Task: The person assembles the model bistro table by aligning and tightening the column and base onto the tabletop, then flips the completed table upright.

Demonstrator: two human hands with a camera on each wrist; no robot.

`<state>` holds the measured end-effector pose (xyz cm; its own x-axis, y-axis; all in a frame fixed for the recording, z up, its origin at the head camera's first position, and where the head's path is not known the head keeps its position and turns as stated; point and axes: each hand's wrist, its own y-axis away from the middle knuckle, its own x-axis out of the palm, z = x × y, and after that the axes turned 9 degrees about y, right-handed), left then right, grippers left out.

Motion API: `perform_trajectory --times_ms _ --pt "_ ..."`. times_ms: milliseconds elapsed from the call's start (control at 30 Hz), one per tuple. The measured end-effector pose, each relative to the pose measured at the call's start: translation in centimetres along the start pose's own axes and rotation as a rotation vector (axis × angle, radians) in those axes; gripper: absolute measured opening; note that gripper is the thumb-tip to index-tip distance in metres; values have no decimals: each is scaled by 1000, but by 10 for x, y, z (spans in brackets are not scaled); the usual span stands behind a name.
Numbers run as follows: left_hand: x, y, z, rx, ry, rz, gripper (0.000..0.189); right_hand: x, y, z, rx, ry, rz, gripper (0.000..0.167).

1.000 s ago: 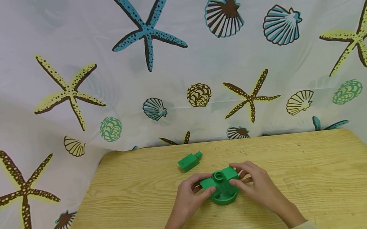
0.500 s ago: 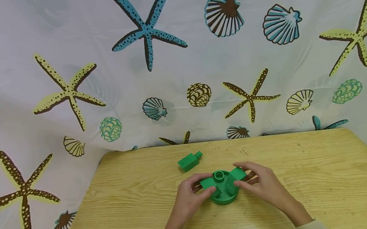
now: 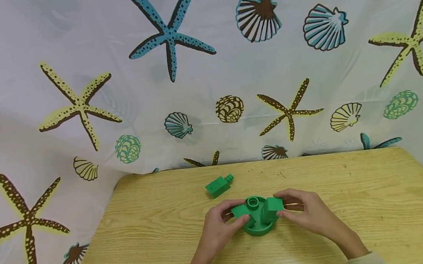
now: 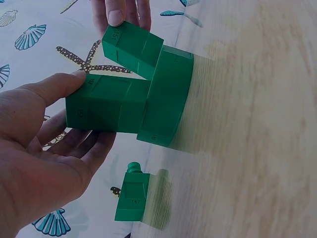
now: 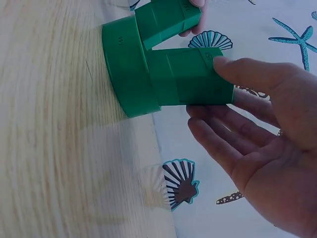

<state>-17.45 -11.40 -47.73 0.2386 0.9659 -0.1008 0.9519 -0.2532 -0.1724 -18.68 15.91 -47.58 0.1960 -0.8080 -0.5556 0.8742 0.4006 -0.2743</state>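
A round green base (image 3: 259,231) with a raised rim and a small ring (image 3: 253,203) at its back sits on the table. Two green blocks stand in it, leaning apart. My left hand (image 3: 219,227) pinches the left block (image 4: 106,105) near its top, thumb on the near side and fingers behind. On the other side, my right hand (image 3: 311,212) grips the right block (image 5: 190,79) the same way. In both wrist views the lower ends of the blocks meet the base, sunk out of sight inside its rim.
A loose green block (image 3: 217,187) with a ridged knob at one end lies behind the base, to the left. The wooden table (image 3: 353,203) ends at a white curtain (image 3: 200,87) printed with starfish and shells.
My right hand has moved right, and the right block has swung away from the ring and turned with it. The left hand, the base and the loose block look unmoved.
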Motion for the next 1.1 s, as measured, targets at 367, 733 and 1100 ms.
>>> perform_trajectory --times_ms 367,733,1100 --pt "-1 -2 2 12 21 -5 38 4 -1 0 -112 35 23 50" --pt "-2 0 1 2 83 7 39 12 0 -1 -129 150 -56 47" --pt "-5 2 -10 64 -203 -9 35 14 0 4 -76 12 52 52"
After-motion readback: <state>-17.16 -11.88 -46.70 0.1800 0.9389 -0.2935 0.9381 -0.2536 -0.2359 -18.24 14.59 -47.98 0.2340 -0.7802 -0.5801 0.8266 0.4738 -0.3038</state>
